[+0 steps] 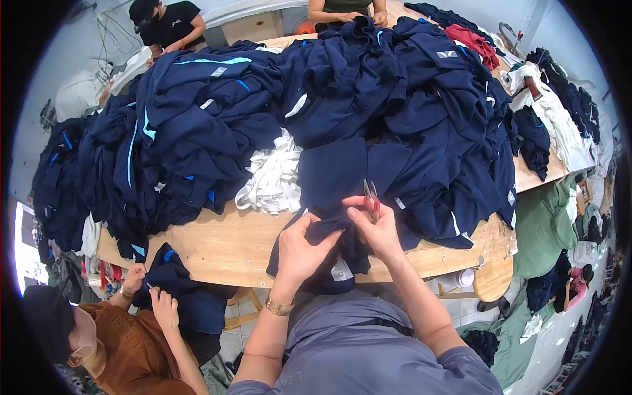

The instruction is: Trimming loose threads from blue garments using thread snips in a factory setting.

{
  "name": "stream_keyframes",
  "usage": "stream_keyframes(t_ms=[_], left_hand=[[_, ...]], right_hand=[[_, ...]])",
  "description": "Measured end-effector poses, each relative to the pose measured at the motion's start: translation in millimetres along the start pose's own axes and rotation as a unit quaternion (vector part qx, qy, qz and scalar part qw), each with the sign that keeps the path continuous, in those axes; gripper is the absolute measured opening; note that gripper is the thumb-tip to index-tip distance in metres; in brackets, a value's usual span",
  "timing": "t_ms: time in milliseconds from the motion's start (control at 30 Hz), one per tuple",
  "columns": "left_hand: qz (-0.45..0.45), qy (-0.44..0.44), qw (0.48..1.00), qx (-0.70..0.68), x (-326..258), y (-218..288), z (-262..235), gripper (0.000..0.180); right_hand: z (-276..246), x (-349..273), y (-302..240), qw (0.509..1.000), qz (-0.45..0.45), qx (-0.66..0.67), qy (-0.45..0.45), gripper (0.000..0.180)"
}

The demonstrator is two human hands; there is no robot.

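A navy garment (332,181) lies over the front edge of the wooden table (224,243) and hangs down toward me. My left hand (301,249) pinches a fold of its fabric near the edge. My right hand (375,227) grips the same fold from the right and holds small thread snips (371,196) with their blades pointing up. A white label (342,270) shows on the hanging part below my hands.
A big heap of navy garments (368,85) with light blue trim covers the table, with a bundle of white strips (273,181) in it. A person in brown (131,342) works on navy cloth at lower left. Two people stand at the far side.
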State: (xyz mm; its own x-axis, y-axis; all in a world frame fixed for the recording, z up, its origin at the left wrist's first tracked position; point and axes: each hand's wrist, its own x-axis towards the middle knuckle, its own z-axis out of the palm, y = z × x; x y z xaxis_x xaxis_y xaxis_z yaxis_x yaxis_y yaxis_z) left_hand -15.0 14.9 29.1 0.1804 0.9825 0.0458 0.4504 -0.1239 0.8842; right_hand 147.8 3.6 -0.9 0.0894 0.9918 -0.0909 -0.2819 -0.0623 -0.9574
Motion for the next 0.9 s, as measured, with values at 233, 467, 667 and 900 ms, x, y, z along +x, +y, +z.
stream_keyframes(t_ms=[233, 467, 667, 900], left_hand=[[0.006, -0.014, 0.998, 0.053, 0, 4, 0, 0.025], [0.041, -0.031, 0.998, 0.033, -1, 1, -1, 0.041], [0.062, -0.047, 0.997, 0.012, 1, -3, -5, 0.047], [0.04, -0.073, 0.989, -0.123, 1, -27, 4, 0.045]], right_hand=[[14, -12, -25, 0.844, -0.319, -0.428, -0.045, 0.02], [10, -5, -13, 0.993, -0.082, -0.083, -0.024, 0.008], [4, -6, -19, 0.998, -0.038, -0.02, -0.055, 0.011], [12, -7, -9, 0.883, -0.267, -0.378, -0.084, 0.021]])
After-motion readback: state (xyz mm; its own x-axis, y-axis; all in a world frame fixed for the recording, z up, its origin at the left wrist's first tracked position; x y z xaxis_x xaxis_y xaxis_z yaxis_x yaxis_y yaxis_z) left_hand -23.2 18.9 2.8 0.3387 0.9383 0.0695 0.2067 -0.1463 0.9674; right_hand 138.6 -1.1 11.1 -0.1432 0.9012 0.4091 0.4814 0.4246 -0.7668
